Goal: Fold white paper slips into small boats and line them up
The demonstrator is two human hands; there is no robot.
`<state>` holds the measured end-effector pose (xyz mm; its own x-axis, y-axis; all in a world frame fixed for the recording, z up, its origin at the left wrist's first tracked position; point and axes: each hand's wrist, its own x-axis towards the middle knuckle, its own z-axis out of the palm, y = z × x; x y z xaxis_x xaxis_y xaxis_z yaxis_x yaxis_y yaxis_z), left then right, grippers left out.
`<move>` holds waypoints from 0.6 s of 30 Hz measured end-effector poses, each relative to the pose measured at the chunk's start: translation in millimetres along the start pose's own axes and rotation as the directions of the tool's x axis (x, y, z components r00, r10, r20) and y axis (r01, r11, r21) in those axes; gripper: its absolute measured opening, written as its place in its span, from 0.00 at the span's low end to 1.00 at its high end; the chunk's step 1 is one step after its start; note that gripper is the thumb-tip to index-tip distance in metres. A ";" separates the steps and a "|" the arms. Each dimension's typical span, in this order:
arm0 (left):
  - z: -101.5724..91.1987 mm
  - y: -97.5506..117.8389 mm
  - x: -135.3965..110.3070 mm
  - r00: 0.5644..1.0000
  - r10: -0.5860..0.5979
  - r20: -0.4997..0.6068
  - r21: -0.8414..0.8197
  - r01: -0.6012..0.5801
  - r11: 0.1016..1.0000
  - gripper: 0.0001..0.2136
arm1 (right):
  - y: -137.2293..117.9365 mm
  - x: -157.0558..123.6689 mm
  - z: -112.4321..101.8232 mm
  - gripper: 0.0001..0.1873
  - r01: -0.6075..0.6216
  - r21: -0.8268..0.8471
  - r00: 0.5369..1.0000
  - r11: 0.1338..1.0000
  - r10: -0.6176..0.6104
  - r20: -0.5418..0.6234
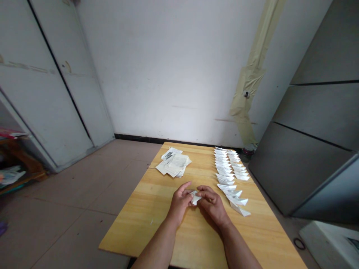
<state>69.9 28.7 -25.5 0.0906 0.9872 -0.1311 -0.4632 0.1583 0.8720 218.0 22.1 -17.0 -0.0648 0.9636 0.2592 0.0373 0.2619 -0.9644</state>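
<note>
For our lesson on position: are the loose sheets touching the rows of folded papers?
No, bare tabletop separates the loose sheets from the folded papers.

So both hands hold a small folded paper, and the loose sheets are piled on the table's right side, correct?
No: the head view shows the loose sheets piled on the left side of the table. The left hand and right hand do hold a small folded paper.

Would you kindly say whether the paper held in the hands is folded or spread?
Folded: the paper looks compact and angular, unlike the flat sheets.
</note>
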 end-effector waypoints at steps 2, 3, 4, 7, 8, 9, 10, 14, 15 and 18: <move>0.6 0.8 -0.7 1.000 0.011 -0.002 0.031 -0.011 0.999 0.33 | -0.8 0.3 -0.4 0.08 -0.016 0.013 1.000 1.000 0.016 -0.002; 1.1 1.2 -1.2 1.000 0.020 -0.006 0.050 -0.020 0.999 0.30 | -1.9 0.6 -0.6 0.08 -0.021 0.021 1.000 1.000 0.021 -0.005; 1.8 1.5 -1.7 0.999 0.030 -0.012 0.068 -0.029 0.997 0.28 | -3.5 0.8 -0.6 0.07 -0.021 0.027 1.000 0.999 0.021 -0.010; 3.6 2.0 -3.4 0.998 0.054 -0.010 0.099 -0.053 0.994 0.25 | -9.8 1.2 -0.1 0.05 -0.005 0.045 0.998 0.999 0.008 -0.055; 4.0 2.1 -3.9 0.998 0.057 0.007 0.103 -0.057 0.993 0.25 | -11.7 1.2 0.3 0.05 -0.006 0.050 0.997 0.999 0.009 -0.077; 4.2 2.3 -4.3 0.998 0.060 0.029 0.104 -0.063 0.993 0.25 | -13.3 1.1 0.7 0.06 -0.016 0.055 0.995 0.998 0.021 -0.095; 4.3 2.5 -4.6 0.996 0.064 0.054 0.103 -0.070 0.992 0.25 | -14.2 0.9 1.2 0.07 -0.035 0.061 0.993 0.998 0.042 -0.109; 3.5 2.2 -3.8 0.991 0.078 0.109 0.133 -0.092 0.987 0.23 | -10.2 0.6 2.8 0.10 -0.140 0.110 0.983 0.984 0.151 -0.102; 3.3 1.7 -3.2 0.992 0.077 0.104 0.148 -0.092 0.985 0.23 | -7.4 0.7 3.0 0.10 -0.165 0.130 0.980 0.978 0.177 -0.086; 3.2 -0.7 -1.1 0.995 0.072 0.068 0.181 -0.084 0.980 0.21 | 2.3 1.0 3.1 0.11 -0.228 0.164 0.971 0.960 0.237 -0.038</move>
<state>73.0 27.4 -24.5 0.1164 0.9926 -0.0353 -0.3017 0.0692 0.9509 215.0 23.5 -19.2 -0.0162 0.9996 0.0251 -0.1134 0.0231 -0.9933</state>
